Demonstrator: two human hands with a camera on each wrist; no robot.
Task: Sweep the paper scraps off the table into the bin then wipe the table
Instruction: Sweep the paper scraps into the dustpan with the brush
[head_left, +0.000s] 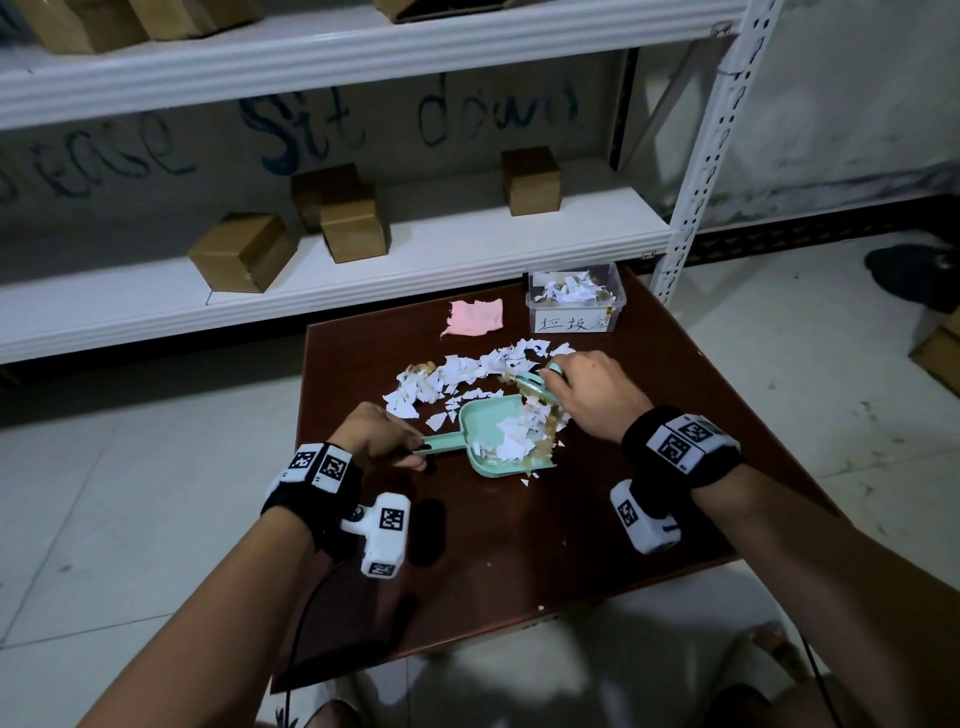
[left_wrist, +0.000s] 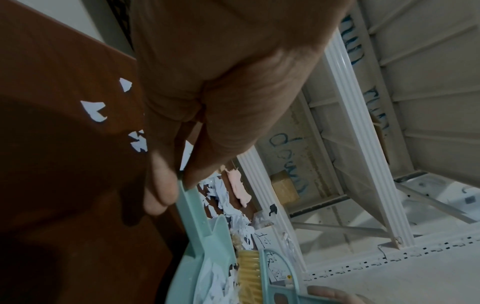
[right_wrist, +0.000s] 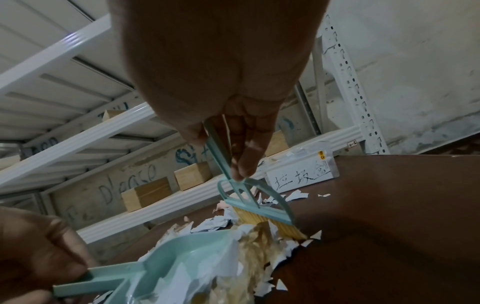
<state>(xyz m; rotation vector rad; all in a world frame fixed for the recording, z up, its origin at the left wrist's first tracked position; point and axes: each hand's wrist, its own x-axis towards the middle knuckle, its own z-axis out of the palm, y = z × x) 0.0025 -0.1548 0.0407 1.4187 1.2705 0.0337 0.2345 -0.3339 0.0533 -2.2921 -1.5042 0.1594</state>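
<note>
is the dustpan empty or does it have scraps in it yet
Partly filled. White and tan paper scraps lie inside the dustpan, which the left hand holds by its handle.

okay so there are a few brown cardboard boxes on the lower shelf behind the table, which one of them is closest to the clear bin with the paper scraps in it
The lone cardboard box at the right end of the lower shelf, just above the clear bin. The other three boxes cluster further left, past the pink cloth.

The dark brown table (head_left: 649, 519) carries a spread of torn paper scraps (head_left: 467, 369), a mint dustpan (head_left: 483, 441), a pink cloth (head_left: 477, 317) and a clear labelled bin (head_left: 574, 322) at its far edge.
</note>
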